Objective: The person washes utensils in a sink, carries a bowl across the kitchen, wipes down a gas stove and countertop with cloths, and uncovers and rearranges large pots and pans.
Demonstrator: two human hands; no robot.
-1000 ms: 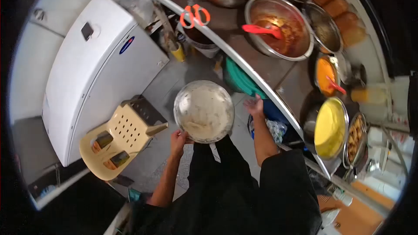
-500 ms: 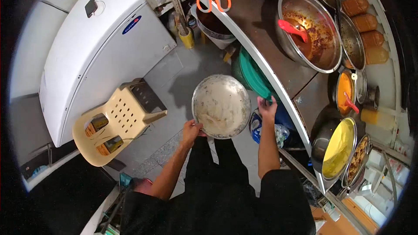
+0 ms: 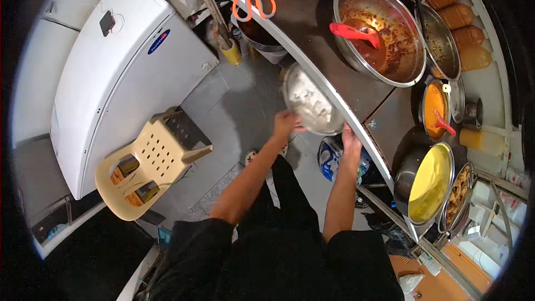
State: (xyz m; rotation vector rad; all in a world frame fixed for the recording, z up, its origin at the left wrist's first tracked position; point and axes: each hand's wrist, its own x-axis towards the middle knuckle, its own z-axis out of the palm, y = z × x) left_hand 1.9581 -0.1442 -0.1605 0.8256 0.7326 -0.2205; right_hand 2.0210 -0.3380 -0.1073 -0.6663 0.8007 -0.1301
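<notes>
Beside counter (image 3: 315, 42), arms (image 3: 248, 177) extended, left hand (image 3: 287, 124) clamped on metal bowl (image 3: 313, 99), right hand (image 3: 350, 137) near rim, grip unclear

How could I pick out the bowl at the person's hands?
Find the brown counter. Partly hidden by its white edge, at the left hand and right hand, is a metal bowl. Its whitish inside sets it apart from the counter's reddish-stained bowl.
</notes>
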